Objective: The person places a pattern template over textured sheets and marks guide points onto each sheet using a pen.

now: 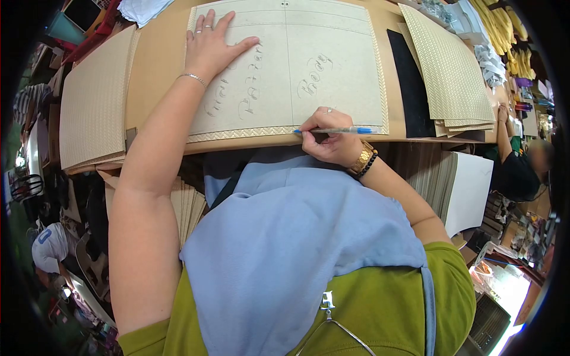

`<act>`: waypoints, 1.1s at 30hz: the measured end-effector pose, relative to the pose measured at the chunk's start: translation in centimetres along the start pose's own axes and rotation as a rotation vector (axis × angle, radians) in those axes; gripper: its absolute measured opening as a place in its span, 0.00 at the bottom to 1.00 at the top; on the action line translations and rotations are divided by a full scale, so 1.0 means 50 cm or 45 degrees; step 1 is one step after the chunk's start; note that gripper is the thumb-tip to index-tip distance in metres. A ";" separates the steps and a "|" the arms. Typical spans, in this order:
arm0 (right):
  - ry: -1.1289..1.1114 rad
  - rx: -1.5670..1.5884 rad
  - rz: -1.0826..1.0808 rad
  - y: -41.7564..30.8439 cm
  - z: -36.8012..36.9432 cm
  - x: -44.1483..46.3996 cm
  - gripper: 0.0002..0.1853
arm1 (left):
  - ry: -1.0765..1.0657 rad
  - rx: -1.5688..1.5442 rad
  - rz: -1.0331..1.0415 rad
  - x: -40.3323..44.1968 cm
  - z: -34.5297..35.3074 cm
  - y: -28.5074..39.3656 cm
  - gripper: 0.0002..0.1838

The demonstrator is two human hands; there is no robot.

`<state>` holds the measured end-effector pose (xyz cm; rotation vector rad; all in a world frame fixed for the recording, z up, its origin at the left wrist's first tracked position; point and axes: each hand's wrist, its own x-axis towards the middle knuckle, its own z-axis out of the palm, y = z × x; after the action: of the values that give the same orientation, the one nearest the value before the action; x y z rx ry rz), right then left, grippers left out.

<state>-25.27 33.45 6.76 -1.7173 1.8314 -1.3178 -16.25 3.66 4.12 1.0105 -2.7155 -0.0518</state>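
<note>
A pale board (267, 77) with handwriting, including the word "Body", lies on a sheet of woven cream material (237, 134) whose edges show around it. My left hand (212, 50) lies on the board's upper left with its fingers spread. In my right hand (332, 136) is a blue pen (350, 130), pinched between the fingers. The pen's tip is at the board's near edge, beside the woven border. A bracelet is on my left wrist, and a gold watch and black beads are on my right.
Woven sheets (95, 95) lie on the table's left. To the right are a black piece (409, 83) and more stacked woven sheets (445, 65). Stacked boards stand below the table edge (267, 142). Other people are at the far right (519, 169) and lower left (53, 246).
</note>
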 end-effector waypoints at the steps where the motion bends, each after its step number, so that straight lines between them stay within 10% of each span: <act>1: 0.015 -0.011 0.023 -0.001 0.001 0.001 0.04 | -0.003 -0.002 0.001 -0.001 -0.002 0.001 0.51; 27: -0.062 0.255 0.288 -0.013 -0.010 -0.003 0.01 | 0.002 -0.022 -0.002 0.000 -0.002 0.000 0.51; 33: 0.536 0.626 0.489 0.036 -0.077 -0.005 0.06 | -0.025 -0.030 0.005 -0.003 -0.012 0.002 0.51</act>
<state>-29.20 35.01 7.34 -0.8370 1.7162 -1.8467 -16.08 3.86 4.69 1.0037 -2.7280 -0.0928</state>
